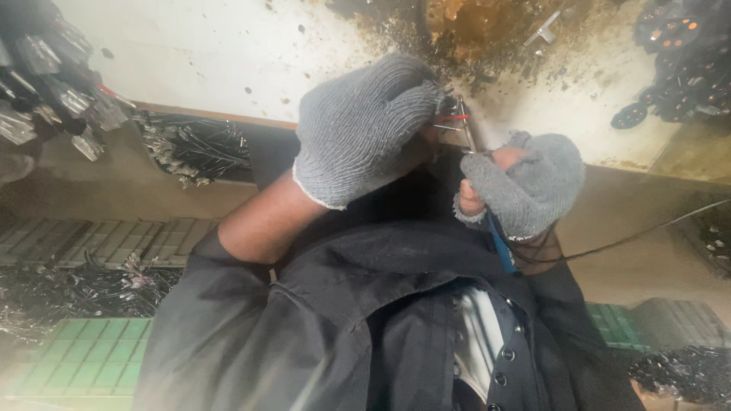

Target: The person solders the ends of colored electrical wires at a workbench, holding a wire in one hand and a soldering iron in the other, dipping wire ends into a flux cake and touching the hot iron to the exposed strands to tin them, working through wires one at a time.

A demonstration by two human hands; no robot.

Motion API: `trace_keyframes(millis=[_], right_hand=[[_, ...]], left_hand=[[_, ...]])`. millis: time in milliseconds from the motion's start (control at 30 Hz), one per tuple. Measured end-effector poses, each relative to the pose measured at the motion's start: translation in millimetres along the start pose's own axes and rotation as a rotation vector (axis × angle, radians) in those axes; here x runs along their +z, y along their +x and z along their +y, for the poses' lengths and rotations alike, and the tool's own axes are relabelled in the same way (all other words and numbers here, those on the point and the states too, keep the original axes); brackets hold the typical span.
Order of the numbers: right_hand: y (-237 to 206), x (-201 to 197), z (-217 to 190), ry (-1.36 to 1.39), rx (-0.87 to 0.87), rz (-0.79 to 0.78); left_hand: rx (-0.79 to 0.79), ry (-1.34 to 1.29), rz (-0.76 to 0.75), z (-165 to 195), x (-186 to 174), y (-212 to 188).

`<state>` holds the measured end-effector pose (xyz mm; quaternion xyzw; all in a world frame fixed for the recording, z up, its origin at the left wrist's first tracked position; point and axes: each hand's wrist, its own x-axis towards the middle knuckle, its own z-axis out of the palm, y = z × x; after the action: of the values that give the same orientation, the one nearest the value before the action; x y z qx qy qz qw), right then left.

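My left hand (364, 125), in a grey knit glove, is closed around a small part with a thin red wire (454, 118) sticking out at the fingertips. My right hand (527, 186), in a grey glove with cut-off fingertips, grips a blue-handled soldering iron (500, 245) whose metal tip (466, 131) reaches up to the red wire. Both hands meet at the edge of a stained white workbench (221, 53). A black cord (632, 237) runs from the iron off to the right.
A pile of black wired parts (194, 146) lies at the bench edge on the left. More cable bundles (53, 84) hang at top left. Dark round parts (678, 61) sit at top right. Green crates (84, 358) with black parts are on the floor below.
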<state>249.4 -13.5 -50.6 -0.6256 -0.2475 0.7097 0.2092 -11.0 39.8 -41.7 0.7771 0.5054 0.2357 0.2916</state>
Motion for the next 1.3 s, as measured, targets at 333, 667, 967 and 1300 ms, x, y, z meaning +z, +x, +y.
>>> trace_keyframes(millis=[333, 667, 967, 1300], right_hand=[[0.4, 6.9, -21.3, -0.351, -0.468, 0.049], [-8.3, 12.1, -37.0, -0.626, -0.778, 0.134], [-5.2, -1.3, -28.0, -0.92, -1.101, 0.055], [-8.1, 1.5, -32.2, -0.949, -1.126, 0.019]], left_hand=[[0.03, -0.009, 0.016, -2.0, -0.2, -2.7], [0.021, -0.003, -0.011, -2.9, 1.3, -2.1], [0.041, -0.039, 0.043, -2.8, -1.3, 0.1], [0.033, -0.025, 0.004, -2.7, -1.3, -1.7]])
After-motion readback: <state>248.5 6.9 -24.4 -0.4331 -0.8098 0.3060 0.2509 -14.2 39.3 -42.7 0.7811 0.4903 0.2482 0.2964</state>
